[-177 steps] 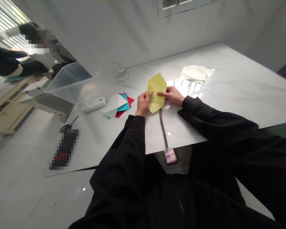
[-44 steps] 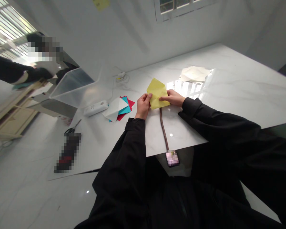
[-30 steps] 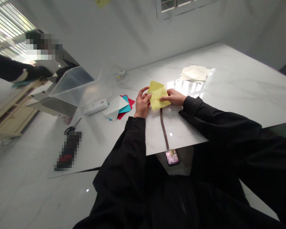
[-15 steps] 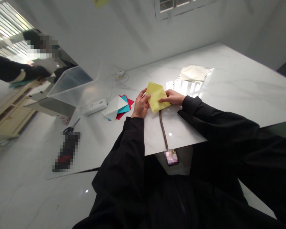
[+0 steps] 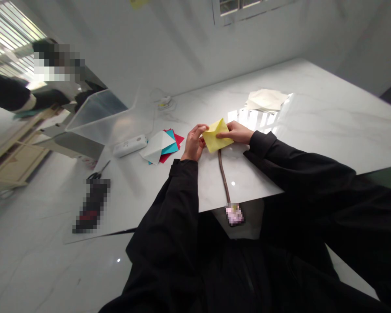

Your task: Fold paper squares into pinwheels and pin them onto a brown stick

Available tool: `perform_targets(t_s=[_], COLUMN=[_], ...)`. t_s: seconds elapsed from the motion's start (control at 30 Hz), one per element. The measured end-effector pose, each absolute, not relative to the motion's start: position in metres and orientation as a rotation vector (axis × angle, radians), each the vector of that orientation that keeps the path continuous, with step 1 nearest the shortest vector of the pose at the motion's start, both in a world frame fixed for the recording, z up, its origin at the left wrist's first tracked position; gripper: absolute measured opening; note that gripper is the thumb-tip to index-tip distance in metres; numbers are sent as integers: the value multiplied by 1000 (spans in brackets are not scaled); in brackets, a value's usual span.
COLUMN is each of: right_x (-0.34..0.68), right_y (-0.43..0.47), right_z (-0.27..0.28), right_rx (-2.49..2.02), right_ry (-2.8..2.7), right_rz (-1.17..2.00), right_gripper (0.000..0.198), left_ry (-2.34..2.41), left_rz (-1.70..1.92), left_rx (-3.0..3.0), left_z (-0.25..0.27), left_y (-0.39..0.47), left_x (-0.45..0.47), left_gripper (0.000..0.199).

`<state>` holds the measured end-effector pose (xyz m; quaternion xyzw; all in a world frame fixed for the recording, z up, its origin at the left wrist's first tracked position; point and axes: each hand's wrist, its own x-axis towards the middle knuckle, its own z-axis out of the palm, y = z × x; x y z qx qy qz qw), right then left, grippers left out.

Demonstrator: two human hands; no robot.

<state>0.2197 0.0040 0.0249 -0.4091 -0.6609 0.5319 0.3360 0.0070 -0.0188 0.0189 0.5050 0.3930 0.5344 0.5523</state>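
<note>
A yellow paper envelope (image 5: pixel 217 141) is held between my two hands just above the white marbled table (image 5: pixel 247 174). My left hand (image 5: pixel 194 141) pinches its upper left corner, where the flap is folded down. With the thumb on its face, my right hand (image 5: pixel 237 132) grips the envelope's right side; those other fingers are mostly behind it. A thin brown strap (image 5: pixel 224 176) runs from under the envelope to the table's front edge. Left of my left hand lies a small pile of white, blue and red envelopes (image 5: pixel 158 148).
Cream papers (image 5: pixel 265 101) lie at the back right. Leftward are a white power strip (image 5: pixel 130 146), a clear plastic bin (image 5: pixel 99 117), scissors (image 5: pixel 97 174) and a blurred dark object (image 5: pixel 93 206). Another person (image 5: pixel 58 82) is at the far left.
The envelope's top flap, raised before, is now folded down toward me. My left fingers have shifted up onto the fold; my right hand has stayed nearly in place.
</note>
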Motion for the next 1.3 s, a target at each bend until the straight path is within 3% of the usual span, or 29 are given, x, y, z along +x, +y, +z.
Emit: perform_targets(t_s=[0.17,0.3,0.43,0.87,1.3], right_x=[219,218,217,218,218], right_y=[4,4,4,4,8], right_z=[23,22,20,21,15], right_rx=[-1057,-1059,-1032,-890,-865], right_ry=[-1724,-1728,-1709,-1623,-1612], right_rz=[1398,1385,1405,1564,1543], right_gripper=[22,25,28,41,43], left_ry=[945,925,935,925,938], left_rz=[1241,1236,1201,1241,1221], left_rx=[1223,1231,1234,1238,1269], left_z=[18,16,16,11,10], left_y=[-21,-21,-20,-16,-15], left_x=[11,11,9,8,8], left_gripper=[45,71,83,64,76])
